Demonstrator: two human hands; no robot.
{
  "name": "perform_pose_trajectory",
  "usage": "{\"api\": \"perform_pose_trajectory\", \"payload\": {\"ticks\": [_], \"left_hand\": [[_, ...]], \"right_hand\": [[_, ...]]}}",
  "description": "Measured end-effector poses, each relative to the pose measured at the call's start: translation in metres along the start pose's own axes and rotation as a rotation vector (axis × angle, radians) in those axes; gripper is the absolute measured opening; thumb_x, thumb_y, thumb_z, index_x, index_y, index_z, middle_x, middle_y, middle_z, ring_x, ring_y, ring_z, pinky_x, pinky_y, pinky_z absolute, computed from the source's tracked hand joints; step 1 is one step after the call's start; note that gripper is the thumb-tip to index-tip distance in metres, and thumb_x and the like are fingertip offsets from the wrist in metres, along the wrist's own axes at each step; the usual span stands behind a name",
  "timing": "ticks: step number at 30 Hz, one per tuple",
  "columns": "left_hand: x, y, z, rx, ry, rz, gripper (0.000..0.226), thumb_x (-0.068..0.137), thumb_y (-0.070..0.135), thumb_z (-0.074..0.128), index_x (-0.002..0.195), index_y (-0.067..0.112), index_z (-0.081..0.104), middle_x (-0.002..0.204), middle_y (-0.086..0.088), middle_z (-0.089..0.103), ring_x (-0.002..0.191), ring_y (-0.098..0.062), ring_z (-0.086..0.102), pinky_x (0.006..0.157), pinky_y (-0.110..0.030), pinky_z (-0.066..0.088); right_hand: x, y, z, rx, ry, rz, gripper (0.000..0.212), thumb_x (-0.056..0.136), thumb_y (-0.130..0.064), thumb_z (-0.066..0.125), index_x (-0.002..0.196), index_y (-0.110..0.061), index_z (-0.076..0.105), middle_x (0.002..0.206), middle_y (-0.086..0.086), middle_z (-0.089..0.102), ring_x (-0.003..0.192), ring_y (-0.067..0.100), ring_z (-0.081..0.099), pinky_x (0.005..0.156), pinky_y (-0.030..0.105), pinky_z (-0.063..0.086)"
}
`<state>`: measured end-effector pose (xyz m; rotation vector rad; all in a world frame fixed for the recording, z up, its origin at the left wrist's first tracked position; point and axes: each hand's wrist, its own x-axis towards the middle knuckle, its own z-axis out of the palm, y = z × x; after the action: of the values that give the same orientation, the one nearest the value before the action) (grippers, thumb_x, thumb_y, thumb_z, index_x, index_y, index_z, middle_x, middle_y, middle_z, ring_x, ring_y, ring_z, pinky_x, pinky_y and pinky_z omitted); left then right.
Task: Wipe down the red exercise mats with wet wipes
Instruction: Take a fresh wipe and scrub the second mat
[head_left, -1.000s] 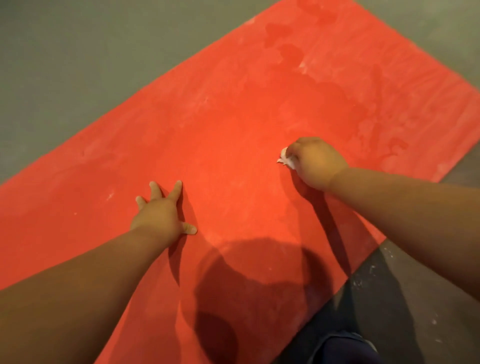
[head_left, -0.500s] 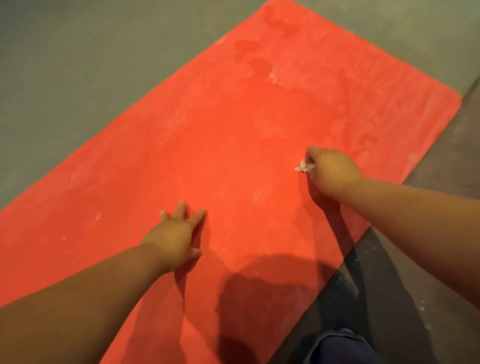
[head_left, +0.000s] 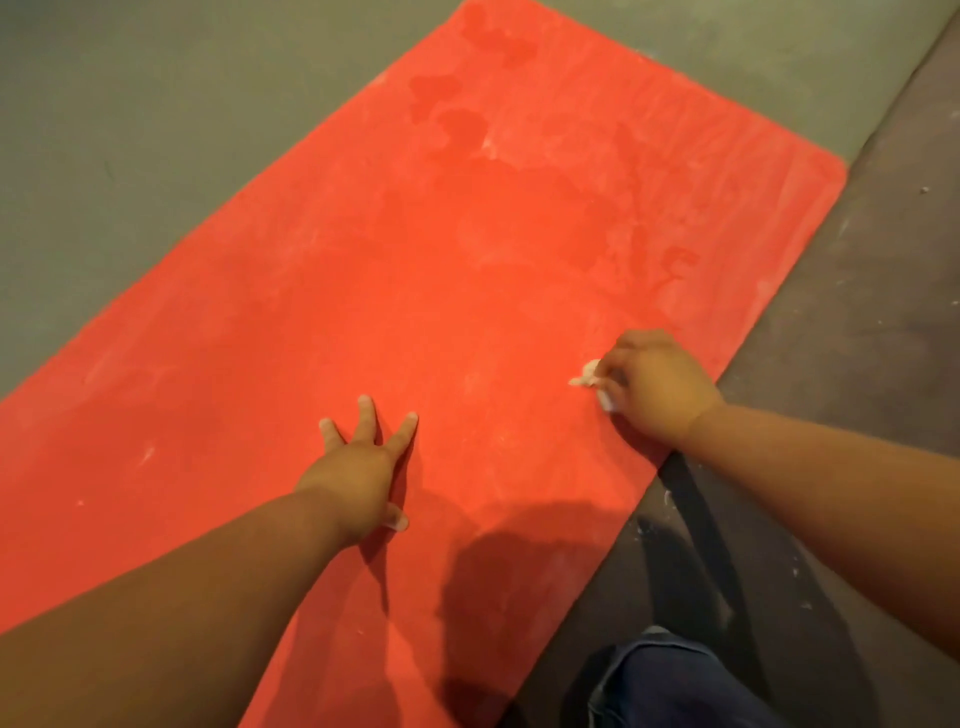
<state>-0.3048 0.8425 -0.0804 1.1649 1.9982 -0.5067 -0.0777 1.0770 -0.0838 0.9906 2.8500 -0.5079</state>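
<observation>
Floor (head_left: 130, 130): smooth, matt grey-green, filling the left and top of the view. A darker grey-brown strip (head_left: 857, 338) runs diagonally along the right, meeting the lighter area at a straight seam. White specks (head_left: 667, 499) are scattered over the strip. Lighting is dim and warm.

The red mat (head_left: 467, 291) lies flat and open ahead of us to its far end. Our left hand (head_left: 358, 478), spread flat, and right hand (head_left: 660, 389), gripping a wipe (head_left: 589, 376) near the right edge, leave a bare strip between. Our knee (head_left: 675, 680) crowds the near right side.
</observation>
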Motion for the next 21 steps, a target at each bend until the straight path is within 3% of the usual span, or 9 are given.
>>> {"api": "perform_pose_trajectory", "payload": {"ticks": [3, 6, 9, 11, 13, 15, 17, 19, 21], "left_hand": [[0.000, 0.001, 0.000, 0.000, 0.004, -0.008, 0.120, 0.074, 0.040, 0.078, 0.146, 0.042, -0.018, 0.153, -0.011, -0.033, 0.138, -0.056, -0.005, 0.108, -0.053, 0.029], [0.000, 0.001, 0.001, -0.005, 0.002, -0.009, 0.120, 0.075, 0.039, 0.078, 0.146, 0.043, -0.018, 0.152, -0.011, -0.033, 0.139, -0.055, -0.006, 0.108, -0.053, 0.028], [0.000, 0.001, 0.000, -0.008, 0.005, -0.012, 0.120, 0.075, 0.039, 0.078, 0.146, 0.043, -0.018, 0.152, -0.010, -0.033, 0.139, -0.055, -0.006, 0.108, -0.053, 0.028], [0.000, 0.000, 0.001, -0.016, 0.005, -0.018, 0.121, 0.074, 0.039, 0.079, 0.146, 0.044, -0.018, 0.153, -0.009, -0.033, 0.139, -0.054, -0.006, 0.108, -0.053, 0.028], [0.002, 0.000, 0.002, -0.016, 0.013, -0.019, 0.121, 0.073, 0.040, 0.079, 0.146, 0.045, -0.017, 0.153, -0.008, -0.033, 0.139, -0.054, -0.005, 0.108, -0.054, 0.028], [0.002, -0.001, 0.003, -0.020, 0.019, -0.026, 0.121, 0.072, 0.041, 0.080, 0.145, 0.046, -0.017, 0.153, -0.007, -0.032, 0.140, -0.053, -0.005, 0.107, -0.055, 0.029], [0.002, -0.001, 0.003, -0.018, 0.021, -0.025, 0.122, 0.072, 0.041, 0.080, 0.145, 0.046, -0.017, 0.153, -0.007, -0.032, 0.140, -0.053, -0.005, 0.107, -0.055, 0.029], [0.002, -0.002, 0.003, -0.019, 0.023, -0.024, 0.122, 0.072, 0.041, 0.080, 0.145, 0.046, -0.017, 0.153, -0.007, -0.032, 0.139, -0.053, -0.004, 0.107, -0.055, 0.029], [0.003, -0.003, 0.003, -0.021, 0.028, -0.022, 0.122, 0.071, 0.041, 0.080, 0.146, 0.046, -0.017, 0.153, -0.006, -0.032, 0.139, -0.053, -0.004, 0.107, -0.055, 0.029]], "right_hand": [[-0.004, -0.001, 0.007, 0.032, 0.003, 0.135, 0.015, 0.086, -0.016, 0.060, 0.096, -0.010, 0.069, 0.103, 0.011, 0.064, 0.100, 0.031, 0.058, 0.082, 0.033, 0.039], [-0.051, -0.048, 0.037, 0.198, -0.141, -0.032, 0.022, 0.087, -0.018, 0.055, 0.107, -0.016, 0.066, 0.112, 0.006, 0.063, 0.107, 0.024, 0.056, 0.091, 0.027, 0.037], [-0.092, -0.081, 0.047, 0.232, -0.305, -0.274, 0.018, 0.091, -0.022, 0.050, 0.103, -0.020, 0.063, 0.103, 0.004, 0.060, 0.099, 0.024, 0.054, 0.085, 0.028, 0.036], [-0.086, -0.071, 0.038, 0.235, -0.325, -0.336, 0.014, 0.090, -0.021, 0.053, 0.099, -0.020, 0.065, 0.097, 0.005, 0.061, 0.093, 0.023, 0.055, 0.079, 0.025, 0.035], [-0.064, -0.036, 0.029, 0.209, -0.190, -0.200, 0.015, 0.088, -0.017, 0.057, 0.100, -0.018, 0.066, 0.099, 0.006, 0.062, 0.096, 0.021, 0.055, 0.078, 0.021, 0.032], [-0.040, 0.011, 0.011, 0.114, -0.004, 0.080, 0.017, 0.086, -0.012, 0.057, 0.101, -0.010, 0.067, 0.105, 0.012, 0.062, 0.101, 0.030, 0.056, 0.086, 0.030, 0.037], [-0.026, 0.046, -0.005, 0.055, 0.068, 0.251, 0.016, 0.085, -0.010, 0.058, 0.098, -0.006, 0.067, 0.104, 0.017, 0.063, 0.099, 0.035, 0.058, 0.082, 0.036, 0.042], [-0.032, 0.039, -0.004, 0.064, 0.019, 0.248, 0.017, 0.087, -0.013, 0.058, 0.099, -0.007, 0.068, 0.107, 0.015, 0.064, 0.102, 0.033, 0.059, 0.084, 0.034, 0.042], [-0.058, 0.003, 0.011, 0.162, -0.034, 0.128, 0.018, 0.088, -0.013, 0.058, 0.103, -0.010, 0.068, 0.111, 0.013, 0.065, 0.103, 0.028, 0.060, 0.089, 0.029, 0.039]]}}
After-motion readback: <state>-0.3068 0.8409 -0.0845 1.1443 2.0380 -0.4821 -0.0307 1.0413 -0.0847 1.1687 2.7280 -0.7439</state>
